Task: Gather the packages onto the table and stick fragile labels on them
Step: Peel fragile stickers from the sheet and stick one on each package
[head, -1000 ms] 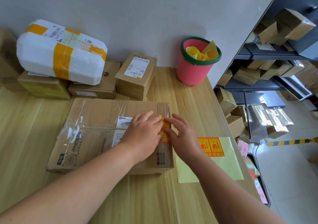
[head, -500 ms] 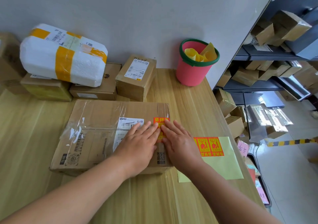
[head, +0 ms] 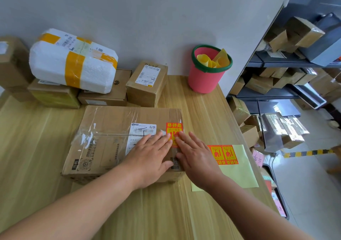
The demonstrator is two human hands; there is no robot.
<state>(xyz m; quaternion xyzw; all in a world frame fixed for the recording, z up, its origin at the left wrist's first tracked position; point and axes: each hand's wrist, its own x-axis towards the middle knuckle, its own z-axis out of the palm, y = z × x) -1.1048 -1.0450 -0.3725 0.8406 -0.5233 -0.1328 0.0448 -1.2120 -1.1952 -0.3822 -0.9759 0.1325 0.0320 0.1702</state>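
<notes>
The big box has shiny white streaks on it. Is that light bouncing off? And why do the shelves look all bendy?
Head view: yes, the streaks are glare on the clear tape across the box; the wide-angle lens tilts and curves the shelves near the right edge; both hands and the label look sharp; lighting is soft, with faint shadows.

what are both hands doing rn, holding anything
Left hand: open, flat on the box, holding nothing.
Right hand: open, flat, fingers pressing the fragile label, holding nothing.
</notes>
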